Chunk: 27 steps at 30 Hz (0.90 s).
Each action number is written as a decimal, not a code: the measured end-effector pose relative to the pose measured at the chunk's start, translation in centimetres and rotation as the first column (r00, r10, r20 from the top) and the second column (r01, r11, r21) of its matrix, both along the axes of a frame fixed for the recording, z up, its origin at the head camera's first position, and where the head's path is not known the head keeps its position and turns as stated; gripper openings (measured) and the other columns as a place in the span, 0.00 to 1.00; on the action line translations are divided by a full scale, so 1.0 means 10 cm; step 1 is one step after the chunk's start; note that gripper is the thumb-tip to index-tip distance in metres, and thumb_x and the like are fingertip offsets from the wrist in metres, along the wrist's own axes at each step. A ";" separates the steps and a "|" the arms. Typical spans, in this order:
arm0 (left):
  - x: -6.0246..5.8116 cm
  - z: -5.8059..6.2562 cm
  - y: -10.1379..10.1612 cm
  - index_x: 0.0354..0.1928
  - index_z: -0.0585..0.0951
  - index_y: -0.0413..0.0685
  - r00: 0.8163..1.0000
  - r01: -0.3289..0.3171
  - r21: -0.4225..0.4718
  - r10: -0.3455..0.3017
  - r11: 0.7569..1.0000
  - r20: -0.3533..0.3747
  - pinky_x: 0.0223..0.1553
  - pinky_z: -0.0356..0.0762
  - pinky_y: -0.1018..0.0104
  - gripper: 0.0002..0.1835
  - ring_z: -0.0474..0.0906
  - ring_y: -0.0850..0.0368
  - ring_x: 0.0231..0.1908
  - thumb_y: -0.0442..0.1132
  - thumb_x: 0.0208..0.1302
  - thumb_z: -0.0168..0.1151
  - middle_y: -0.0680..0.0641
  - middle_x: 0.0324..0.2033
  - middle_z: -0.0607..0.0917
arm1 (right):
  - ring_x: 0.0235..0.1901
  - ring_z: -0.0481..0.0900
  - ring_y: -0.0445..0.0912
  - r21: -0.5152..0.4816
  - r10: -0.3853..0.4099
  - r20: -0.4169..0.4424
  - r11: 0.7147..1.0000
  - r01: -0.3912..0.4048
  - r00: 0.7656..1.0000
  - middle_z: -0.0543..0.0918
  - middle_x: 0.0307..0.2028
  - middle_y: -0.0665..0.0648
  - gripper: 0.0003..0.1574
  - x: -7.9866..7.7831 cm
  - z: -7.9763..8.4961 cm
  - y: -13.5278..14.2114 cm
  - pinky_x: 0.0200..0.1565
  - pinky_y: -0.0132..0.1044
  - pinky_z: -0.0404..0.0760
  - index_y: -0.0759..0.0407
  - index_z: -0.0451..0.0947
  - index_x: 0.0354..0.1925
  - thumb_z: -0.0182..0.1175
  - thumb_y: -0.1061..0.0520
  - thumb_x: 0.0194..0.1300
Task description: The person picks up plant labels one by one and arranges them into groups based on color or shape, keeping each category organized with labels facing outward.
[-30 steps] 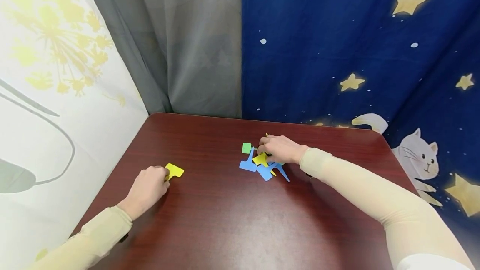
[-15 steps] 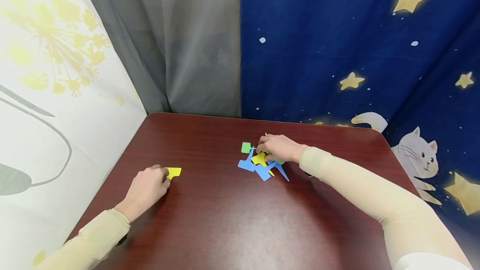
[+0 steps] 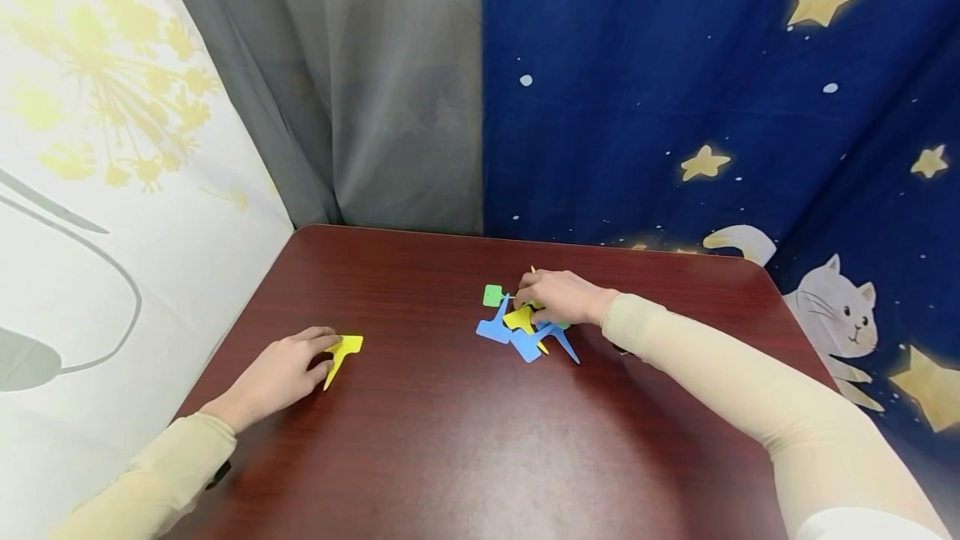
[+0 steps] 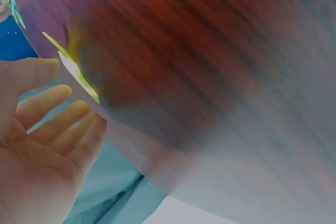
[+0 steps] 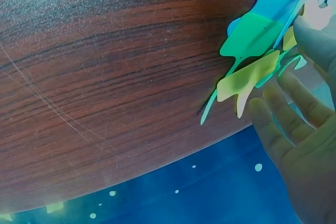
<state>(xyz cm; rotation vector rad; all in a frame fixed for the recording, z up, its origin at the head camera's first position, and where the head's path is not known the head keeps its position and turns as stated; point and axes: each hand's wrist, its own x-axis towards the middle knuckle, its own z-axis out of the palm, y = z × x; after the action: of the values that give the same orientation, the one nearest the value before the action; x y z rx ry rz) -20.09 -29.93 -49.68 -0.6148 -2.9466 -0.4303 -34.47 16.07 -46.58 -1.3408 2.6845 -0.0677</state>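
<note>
A yellow T-shaped plant label [image 3: 347,346] lies on the table at the left. My left hand [image 3: 270,377] is beside it; in the left wrist view the thumb and fingers are apart, loosely bent, and the label [image 4: 79,75] lies just beyond their tips. Further right, my right hand [image 3: 562,297] reaches over a loose pile of similar labels: blue [image 3: 495,330], yellow [image 3: 518,319] and green [image 3: 492,296]. In the right wrist view its fingers are spread at the pile's edge, near a green label [image 5: 251,36] and a yellow one [image 5: 249,74]. The hand hides part of the pile.
The dark red-brown wooden table [image 3: 450,440] spreads beneath both hands. Behind it hang a grey curtain [image 3: 405,90] and a blue star-patterned curtain [image 3: 600,107]. A white patterned fabric wall [image 3: 75,273] borders the left side.
My left hand has let go of the yellow plant label and drawn slightly back left, so the label's pointed stem now shows. My right hand has stayed over the pile.
</note>
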 end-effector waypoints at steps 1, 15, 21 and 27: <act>0.00 -0.01 -0.01 0.59 0.81 0.36 1.000 0.004 -0.001 -0.004 1.000 0.009 0.49 0.80 0.42 0.23 0.82 0.39 0.52 0.36 0.63 0.69 0.37 0.58 0.80 | 0.51 0.74 0.43 -0.001 -0.003 0.005 1.000 0.003 1.000 0.79 0.52 0.46 0.21 0.00 0.00 0.00 0.48 0.39 0.80 0.41 0.85 0.55 0.72 0.52 0.63; -0.01 -0.06 -0.09 0.62 0.80 0.36 0.998 0.046 -0.031 -0.044 0.998 0.054 0.50 0.80 0.44 0.26 0.80 0.38 0.56 0.39 0.63 0.71 0.37 0.64 0.77 | 0.51 0.76 0.41 -0.016 -0.006 0.004 1.000 0.006 1.000 0.79 0.51 0.45 0.17 -0.04 -0.06 -0.02 0.48 0.37 0.80 0.41 0.86 0.50 0.74 0.49 0.61; -0.04 -0.08 -0.07 0.62 0.80 0.37 0.996 0.088 0.000 -0.088 0.996 0.004 0.53 0.79 0.46 0.25 0.78 0.40 0.58 0.34 0.63 0.69 0.37 0.63 0.77 | 0.49 0.76 0.40 -0.021 -0.001 -0.013 1.000 0.001 1.000 0.79 0.51 0.46 0.17 -0.03 -0.07 -0.03 0.47 0.37 0.80 0.44 0.86 0.47 0.75 0.49 0.59; -0.06 -0.08 -0.07 0.56 0.84 0.38 0.988 0.140 -0.004 -0.140 0.990 -0.070 0.52 0.80 0.49 0.19 0.79 0.44 0.56 0.31 0.62 0.68 0.40 0.57 0.81 | 0.47 0.72 0.41 -0.027 -0.003 -0.024 1.000 0.002 1.000 0.77 0.47 0.48 0.15 -0.02 -0.06 -0.04 0.42 0.35 0.79 0.47 0.86 0.45 0.75 0.49 0.59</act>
<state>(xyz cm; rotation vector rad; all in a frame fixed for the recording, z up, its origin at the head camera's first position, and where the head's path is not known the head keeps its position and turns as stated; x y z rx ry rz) -20.68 -30.60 -50.45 -0.8229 -2.8475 -0.4141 -34.65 15.66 -47.17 -1.3547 2.7147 -0.0892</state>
